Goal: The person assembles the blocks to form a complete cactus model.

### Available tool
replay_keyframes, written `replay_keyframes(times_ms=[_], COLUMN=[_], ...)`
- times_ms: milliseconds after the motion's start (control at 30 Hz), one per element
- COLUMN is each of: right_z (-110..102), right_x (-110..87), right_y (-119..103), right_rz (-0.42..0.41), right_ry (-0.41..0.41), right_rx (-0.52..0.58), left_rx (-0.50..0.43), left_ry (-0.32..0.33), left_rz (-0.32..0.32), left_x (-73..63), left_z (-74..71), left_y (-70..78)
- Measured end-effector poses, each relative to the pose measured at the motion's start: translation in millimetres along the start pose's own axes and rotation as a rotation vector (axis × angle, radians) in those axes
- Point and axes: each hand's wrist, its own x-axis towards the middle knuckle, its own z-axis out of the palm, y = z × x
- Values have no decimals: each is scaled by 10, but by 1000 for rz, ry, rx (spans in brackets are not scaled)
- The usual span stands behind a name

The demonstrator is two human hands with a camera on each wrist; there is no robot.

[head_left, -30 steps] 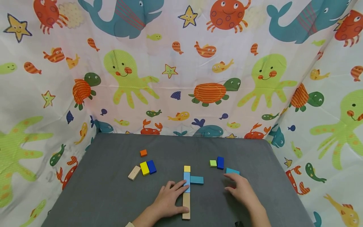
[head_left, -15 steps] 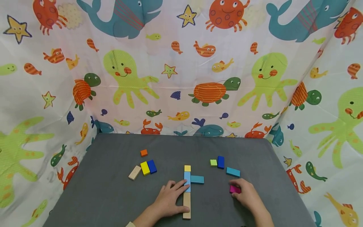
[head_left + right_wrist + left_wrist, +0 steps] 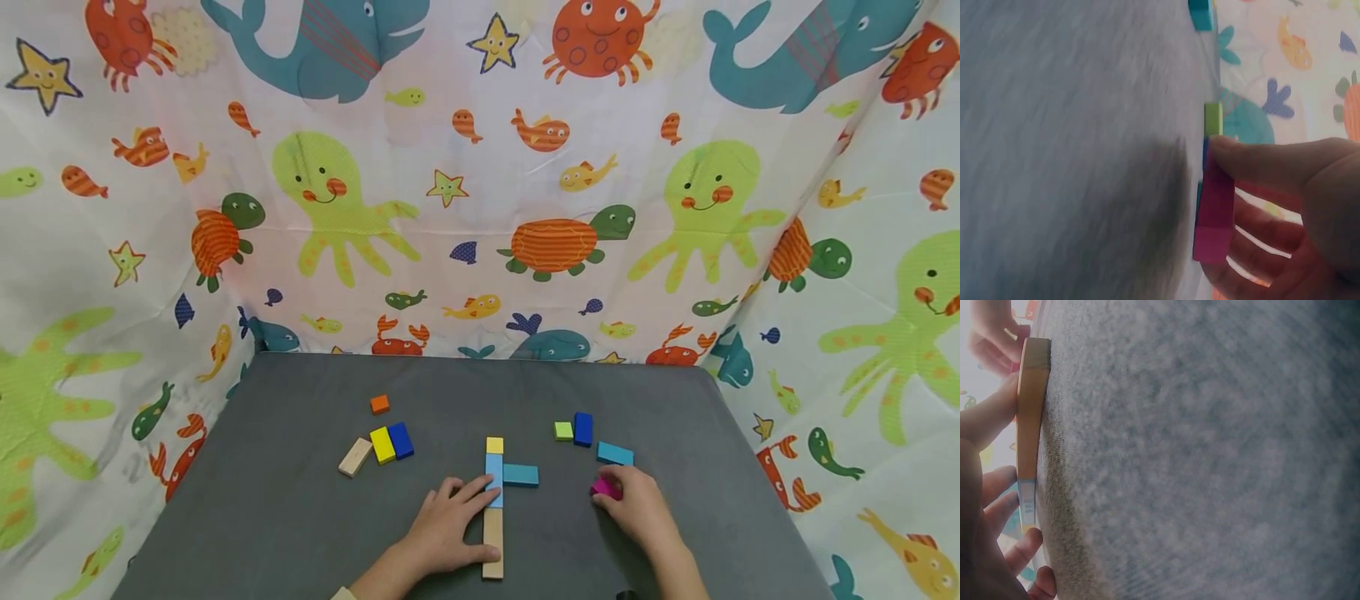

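My right hand pinches a magenta block between thumb and fingers, right of the middle row. In the right wrist view the magenta block is long, with the thumb at one end. My left hand rests along the row's left side, thumb at a plain wooden block and fingertips on a light blue block. A small yellow block tops this straight row. A teal block sticks out rightward from the light blue one.
To the left lie an orange block, a plain wooden block, a yellow block and a blue block. Beyond my right hand are a green block, another blue block and a teal block. A printed curtain stands behind the grey table.
My right hand, with no block visible in it at first, now holds the magenta block, which has shifted slightly left and away from me. My left hand has stayed in place on the row.
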Motion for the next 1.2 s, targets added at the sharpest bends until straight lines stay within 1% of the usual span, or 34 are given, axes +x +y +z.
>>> replay_keyframes(times_ms=[200,400,600,733,833,933,1067,1167,1200], right_z=[82,145,230,284,302,278,200,132,114], right_x=[53,95,137,160,167,153,120,98,94], right_y=[-129,-232,-303,-301,-284,-257,-175,-95,-71], right_rz=[5,33,50,68,66,39,-55,-142,-159], right_ry=[36,58,30,23,18,0,-33,-68,-84], right_rx=[45,50,51,30,23,41,96,138,155], left_rx=[-16,-7,-4,2,5,-3,-7,1,4], left_ry=[-2,-8,0,2,3,1,-3,-3,-3], left_rz=[-1,0,4,7,5,3,1,-1,-1], left_x=[-5,-13,-9,0,-2,-14,-14,-3,-1], left_z=[27,16,32,50,50,40,36,40,40], left_y=[-19,-19,-51,-66,-62,-51,-45,-49,-51])
